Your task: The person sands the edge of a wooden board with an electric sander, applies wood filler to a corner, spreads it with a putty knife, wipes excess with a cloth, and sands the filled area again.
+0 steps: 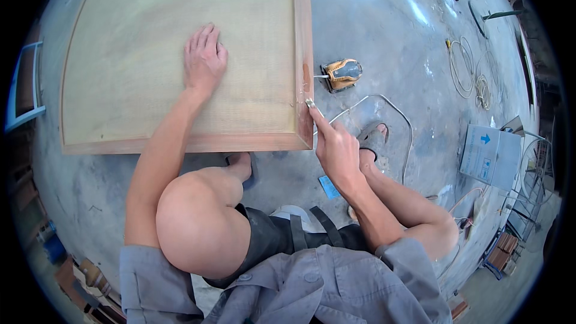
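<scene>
A large wood-framed panel with a pale, woven-looking face lies in front of me. Its reddish-brown wooden frame runs along the right side, with a darker brown patch on it. My left hand rests palm down on the panel's face, fingers stretched out, holding nothing. At the frame's right edge, near the close corner, my right hand is closed, index finger extended. A small pale, shiny-tipped piece shows at that fingertip against the wood; its kind is too small to make out.
An orange and black power sander sits on the concrete floor right of the panel, its white cord looping near my foot. Farther right are a coiled cable and a cardboard box. A blue packet lies between my legs.
</scene>
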The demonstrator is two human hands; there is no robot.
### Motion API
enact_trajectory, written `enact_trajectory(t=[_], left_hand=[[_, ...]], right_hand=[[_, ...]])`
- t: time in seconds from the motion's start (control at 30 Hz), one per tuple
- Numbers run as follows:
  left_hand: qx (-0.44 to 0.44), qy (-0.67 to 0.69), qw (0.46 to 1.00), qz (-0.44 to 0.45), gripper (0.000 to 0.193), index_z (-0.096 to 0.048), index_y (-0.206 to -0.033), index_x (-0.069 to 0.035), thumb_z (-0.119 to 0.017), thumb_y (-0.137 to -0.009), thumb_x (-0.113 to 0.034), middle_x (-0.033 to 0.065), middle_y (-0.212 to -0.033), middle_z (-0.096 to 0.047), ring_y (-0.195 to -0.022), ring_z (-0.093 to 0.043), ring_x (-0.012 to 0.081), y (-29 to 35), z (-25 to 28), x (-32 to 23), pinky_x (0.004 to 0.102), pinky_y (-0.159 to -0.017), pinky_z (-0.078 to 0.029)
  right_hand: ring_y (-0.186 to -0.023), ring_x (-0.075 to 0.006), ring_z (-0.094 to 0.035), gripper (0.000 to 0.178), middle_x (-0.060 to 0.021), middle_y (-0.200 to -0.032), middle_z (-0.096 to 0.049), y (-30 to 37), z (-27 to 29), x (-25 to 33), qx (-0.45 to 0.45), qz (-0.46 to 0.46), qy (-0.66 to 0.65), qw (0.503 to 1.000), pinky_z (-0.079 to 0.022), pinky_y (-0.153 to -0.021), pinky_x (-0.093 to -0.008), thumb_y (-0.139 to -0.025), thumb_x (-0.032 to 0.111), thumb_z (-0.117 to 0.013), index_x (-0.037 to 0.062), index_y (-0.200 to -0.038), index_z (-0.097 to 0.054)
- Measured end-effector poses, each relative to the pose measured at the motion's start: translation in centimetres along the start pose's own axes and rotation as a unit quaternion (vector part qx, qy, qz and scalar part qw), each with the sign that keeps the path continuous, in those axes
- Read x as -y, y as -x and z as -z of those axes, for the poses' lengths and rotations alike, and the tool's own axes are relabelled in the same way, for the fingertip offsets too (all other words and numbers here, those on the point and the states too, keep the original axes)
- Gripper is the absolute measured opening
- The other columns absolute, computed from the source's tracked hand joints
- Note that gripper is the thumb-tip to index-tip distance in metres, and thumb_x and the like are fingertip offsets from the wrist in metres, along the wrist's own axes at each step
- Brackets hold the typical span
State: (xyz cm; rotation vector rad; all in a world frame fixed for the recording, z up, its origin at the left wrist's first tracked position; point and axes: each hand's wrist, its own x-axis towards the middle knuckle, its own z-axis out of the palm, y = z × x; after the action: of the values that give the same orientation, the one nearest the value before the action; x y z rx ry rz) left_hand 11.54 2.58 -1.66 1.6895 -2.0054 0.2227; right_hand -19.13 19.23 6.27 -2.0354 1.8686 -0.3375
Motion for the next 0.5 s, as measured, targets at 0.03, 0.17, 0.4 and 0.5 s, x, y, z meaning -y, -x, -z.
enact_trajectory(t=[0.03, 0.17, 0.4, 0.5], left_hand=[[0.001, -0.010, 1.000, -0.005, 0.039, -0.064, -0.132, -0.002, -0.058, -0.095, -0.015, 0.0145, -0.143, -0.061, -0.138, -0.051, 0.0326, 0.2, 0.1, -0.1, 0.0479, -0.118, -0.037], [0.008, 0.013, 1.000, 0.006, 0.039, -0.064, -0.132, -0.002, -0.058, -0.095, -0.015, 0.0144, -0.142, -0.062, -0.138, -0.052, 0.0325, 0.1, 0.2, -0.1, 0.0479, -0.117, -0.038], [-0.007, 0.008, 1.000, 0.002, 0.040, -0.064, -0.132, -0.002, -0.058, -0.095, -0.014, 0.0146, -0.142, -0.062, -0.137, -0.052, 0.0328, -0.2, -0.2, -0.2, 0.0480, -0.117, -0.038], [-0.001, 0.020, 1.000, 0.000, 0.040, -0.064, -0.132, -0.002, -0.058, -0.094, -0.014, 0.0146, -0.142, -0.062, -0.137, -0.052, 0.0328, 0.1, -0.1, -0.2, 0.0481, -0.117, -0.038]], right_hand=[[-0.066, -0.0423, -0.065, 0.042, -0.0209, -0.077, -0.064, 0.6, 0.1, 0.1, 0.024, -0.019, -0.010, 0.999, -0.052, -0.058, -0.0504, -0.097, 0.007, -0.061, 0.0206, -0.136, -0.068], [-0.066, -0.0427, -0.065, 0.043, -0.0208, -0.076, -0.063, -3.3, -1.0, -0.2, -0.064, 0.029, 0.002, 0.998, -0.052, -0.058, -0.0506, -0.096, 0.006, -0.062, 0.0205, -0.136, -0.067], [-0.063, -0.0426, -0.067, 0.048, -0.0214, -0.080, -0.065, -1.3, -0.6, -1.0, -0.015, 0.025, 0.010, 1.000, -0.055, -0.056, -0.0506, -0.094, 0.007, -0.060, 0.0216, -0.139, -0.064], [-0.063, -0.0428, -0.067, 0.047, -0.0214, -0.080, -0.065, -4.9, -1.1, -1.0, -0.067, 0.049, 0.006, 0.997, -0.055, -0.056, -0.0509, -0.095, 0.008, -0.059, 0.0222, -0.139, -0.064]])
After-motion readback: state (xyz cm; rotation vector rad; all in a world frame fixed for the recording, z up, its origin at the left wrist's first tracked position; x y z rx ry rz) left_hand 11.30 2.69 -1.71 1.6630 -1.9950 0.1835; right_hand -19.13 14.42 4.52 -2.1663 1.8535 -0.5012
